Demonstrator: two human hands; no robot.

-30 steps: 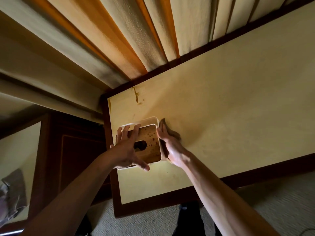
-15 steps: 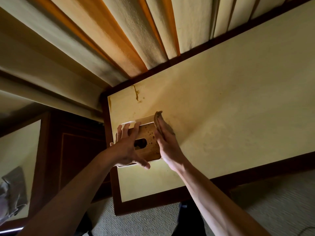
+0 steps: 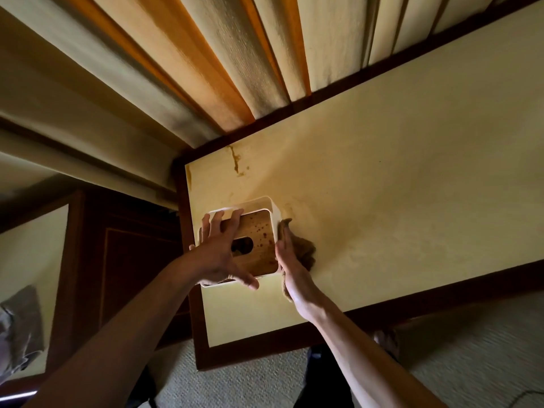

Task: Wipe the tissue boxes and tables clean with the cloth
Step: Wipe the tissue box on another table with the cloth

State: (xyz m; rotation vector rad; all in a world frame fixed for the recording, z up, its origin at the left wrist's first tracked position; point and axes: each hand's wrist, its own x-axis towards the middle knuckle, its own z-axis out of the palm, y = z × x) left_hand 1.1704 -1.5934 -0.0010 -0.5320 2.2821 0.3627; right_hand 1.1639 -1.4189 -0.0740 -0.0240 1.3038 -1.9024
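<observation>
A white tissue box (image 3: pixel 272 210) with a spotted wooden lid and an oval slot stands near the left end of a cream table (image 3: pixel 397 178). My left hand (image 3: pixel 219 251) lies spread over the lid and holds the box steady, thumb at its near edge. My right hand (image 3: pixel 290 260) presses a brown cloth (image 3: pixel 303 248) flat against the box's right side wall. Part of the cloth bunches out on the table to the right of my hand. A brown stain (image 3: pixel 235 160) marks the table beyond the box.
Striped curtains (image 3: pixel 235 60) hang behind the table's dark wooden rim (image 3: pixel 441 287). A second cream table (image 3: pixel 32 254) with a grey cloth (image 3: pixel 20 328) on it is at the left, past a dark wooden cabinet (image 3: pixel 126 269). Carpet (image 3: pixel 485 348) lies below.
My right hand with the cloth has slid back down along the box's right side towards me, after reaching its far corner. My left hand stays on the lid.
</observation>
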